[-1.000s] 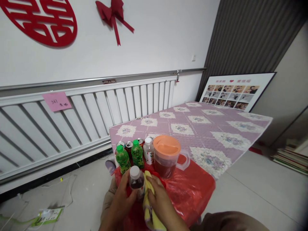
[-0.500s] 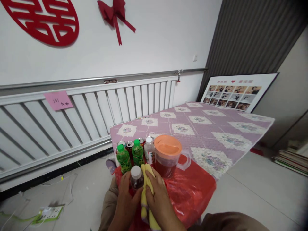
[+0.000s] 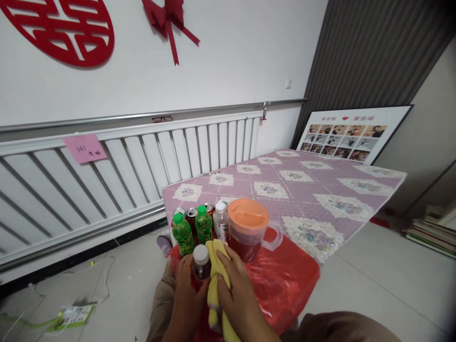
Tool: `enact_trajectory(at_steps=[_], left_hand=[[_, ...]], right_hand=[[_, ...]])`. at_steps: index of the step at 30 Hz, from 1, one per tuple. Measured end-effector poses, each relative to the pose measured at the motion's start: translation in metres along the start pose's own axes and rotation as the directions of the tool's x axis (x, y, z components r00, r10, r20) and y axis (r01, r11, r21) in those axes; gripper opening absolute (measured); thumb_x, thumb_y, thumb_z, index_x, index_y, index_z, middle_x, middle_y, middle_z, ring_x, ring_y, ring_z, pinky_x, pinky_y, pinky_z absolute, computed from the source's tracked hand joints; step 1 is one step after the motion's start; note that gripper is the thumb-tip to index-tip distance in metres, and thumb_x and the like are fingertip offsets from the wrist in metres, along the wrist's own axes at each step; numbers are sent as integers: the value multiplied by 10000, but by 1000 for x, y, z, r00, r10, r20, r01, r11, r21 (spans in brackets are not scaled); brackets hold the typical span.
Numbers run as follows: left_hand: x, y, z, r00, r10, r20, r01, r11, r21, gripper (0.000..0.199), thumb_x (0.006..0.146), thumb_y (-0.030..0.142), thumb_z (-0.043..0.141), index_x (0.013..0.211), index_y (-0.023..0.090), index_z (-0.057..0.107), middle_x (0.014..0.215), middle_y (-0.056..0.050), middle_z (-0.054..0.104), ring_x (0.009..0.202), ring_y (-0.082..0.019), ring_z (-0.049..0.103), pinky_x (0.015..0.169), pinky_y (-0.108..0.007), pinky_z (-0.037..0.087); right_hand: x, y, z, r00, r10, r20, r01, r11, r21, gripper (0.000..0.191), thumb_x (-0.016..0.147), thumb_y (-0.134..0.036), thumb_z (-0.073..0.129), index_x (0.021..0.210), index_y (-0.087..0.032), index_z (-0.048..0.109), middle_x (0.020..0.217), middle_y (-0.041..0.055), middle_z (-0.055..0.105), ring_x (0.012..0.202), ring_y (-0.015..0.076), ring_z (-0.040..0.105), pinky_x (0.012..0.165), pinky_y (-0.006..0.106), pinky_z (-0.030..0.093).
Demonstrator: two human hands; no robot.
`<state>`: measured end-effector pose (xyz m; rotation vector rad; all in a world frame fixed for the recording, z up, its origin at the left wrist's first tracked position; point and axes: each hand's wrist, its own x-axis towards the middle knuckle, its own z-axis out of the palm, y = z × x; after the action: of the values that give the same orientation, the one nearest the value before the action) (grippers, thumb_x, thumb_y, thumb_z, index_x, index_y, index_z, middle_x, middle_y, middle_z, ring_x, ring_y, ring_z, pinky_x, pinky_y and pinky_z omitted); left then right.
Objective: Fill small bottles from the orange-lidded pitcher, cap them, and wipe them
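I log: left fingers [image 3: 183, 270] grasp a white-capped clear plastic bottle [image 3: 201, 261], on the near side of two green plastic bottles [image 3: 183, 238], apparently steadying it against the folded yellow cloth [image 3: 214, 268] right fingers [image 3: 228, 266] clench at its right.

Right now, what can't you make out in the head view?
All in the head view:
- Near white-capped bottle: label and base, behind left hand and yellow cloth.
- Right hand: palm, turned away.
- Drink cans: sides, mostly behind green-capped bottles.
- Red bow: top, cut off by upper edge.
- Photo board: faces too small, heading blurred.
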<state>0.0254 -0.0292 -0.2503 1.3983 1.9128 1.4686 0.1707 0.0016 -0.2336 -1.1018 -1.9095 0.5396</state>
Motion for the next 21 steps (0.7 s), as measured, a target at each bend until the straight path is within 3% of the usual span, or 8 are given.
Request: enact_trajectory(at_steps=[3,8,12,15,19,21], left_hand=[[0,2,1,1000,-21,-12,21,1000,0,504,732,279,680,1213,209,544,1218,-126,628,1194,-352,573,1002,-544,471],[1,4,3,999,21,-32,-21,1000,1,510,730,300,707,1200,201,536,1220,-122,593,1185,-335,561,1040,-555,439],[5,3,1,999,30,-18,-30,1000,6,539,725,299,708,1218,189,520,1281,-139,569,1243,-336,528,1092,-562,391],[12,-1,-4,997,27,69,-22,998,-64,607,696,257,720,1257,189,498,1350,-148,544,1285,-332,511,1130,-556,354],[21,-8,-13,953,45,299,66,935,-349,711,736,235,654,1395,231,386,1465,-138,501,1344,-295,502,1142,-513,375],[24,-11,-16,949,52,311,72,925,-374,678,746,250,645,1390,249,433,1435,-121,559,1310,-287,548,1096,-480,441]], right_hand=[[1,-2,1,1000,-9,16,9,1000,-21,521,876,-166,459,1382,-250,555,1510,116,460,1404,273,421,1137,524,390],[-2,14,10,982,125,140,-115,990,-76,549,829,-98,453,1360,-154,582,1442,161,542,1341,277,510,1117,480,430],[-6,22,13,968,155,197,-133,984,-121,592,791,-57,484,1366,-159,582,1426,167,564,1309,295,545,1092,470,457],[-8,23,13,969,154,192,-128,982,-141,592,791,-54,488,1367,-150,581,1435,175,554,1319,299,537,1097,464,452],[-8,24,13,971,139,197,-110,983,-149,587,798,-64,497,1373,-157,576,1445,167,550,1338,299,519,1102,474,445],[-7,25,12,970,139,202,-111,983,-144,584,801,-57,486,1371,-145,577,1442,172,551,1344,295,513,1110,475,437]])
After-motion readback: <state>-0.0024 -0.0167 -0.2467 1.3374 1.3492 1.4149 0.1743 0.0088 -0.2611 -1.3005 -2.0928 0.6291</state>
